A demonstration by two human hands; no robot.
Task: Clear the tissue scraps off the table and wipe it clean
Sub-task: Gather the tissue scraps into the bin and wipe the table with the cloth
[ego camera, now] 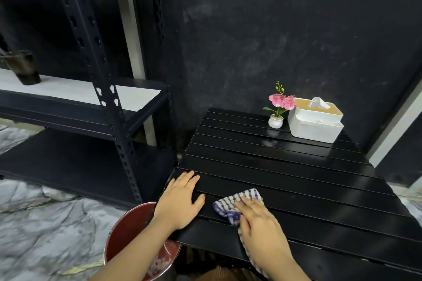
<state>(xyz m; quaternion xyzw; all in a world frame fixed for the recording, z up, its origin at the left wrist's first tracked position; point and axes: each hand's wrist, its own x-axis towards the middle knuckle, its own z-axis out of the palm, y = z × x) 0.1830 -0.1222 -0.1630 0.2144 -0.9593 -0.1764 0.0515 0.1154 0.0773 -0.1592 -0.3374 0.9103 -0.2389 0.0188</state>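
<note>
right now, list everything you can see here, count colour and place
table: one, black slatted, centre right
cloth: one, blue and white checked, near table edge under the right hand
tissue box: one, white, far table corner
flower pot: one, white with pink flowers, left of the box
bin: one, red inside, on the floor at the table's left
shelf rack: one, dark, left
cup: one, dark, on the rack
left hand: flat on the table
right hand: pressing the cloth
</note>
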